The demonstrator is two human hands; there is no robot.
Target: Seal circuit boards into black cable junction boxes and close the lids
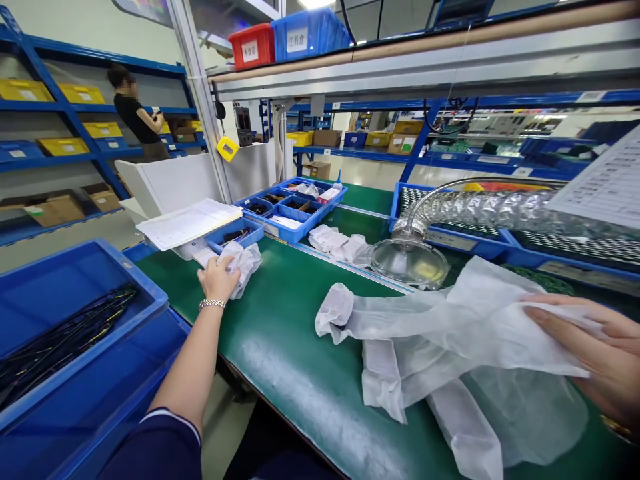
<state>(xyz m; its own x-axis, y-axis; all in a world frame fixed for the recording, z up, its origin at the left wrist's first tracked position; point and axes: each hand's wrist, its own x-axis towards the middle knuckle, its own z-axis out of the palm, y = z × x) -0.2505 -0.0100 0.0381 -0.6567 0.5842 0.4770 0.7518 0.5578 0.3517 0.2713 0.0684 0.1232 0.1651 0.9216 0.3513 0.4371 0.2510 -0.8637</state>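
My left hand rests on a crumpled white wrapped bundle at the left of the green tabletop, its fingers curled against it. At the right, my right hand pinches a large sheet of thin translucent white wrapping, which spreads out over the table. Folded white packets lie under and beside the sheet, and a small crumpled one sits at its left end. What the packets contain is hidden.
Blue trays with small parts stand behind, next to papers. A silvery duct ends in a clear round hood. More white packets lie mid-table. Blue bins with cables are at left. A person stands by shelves.
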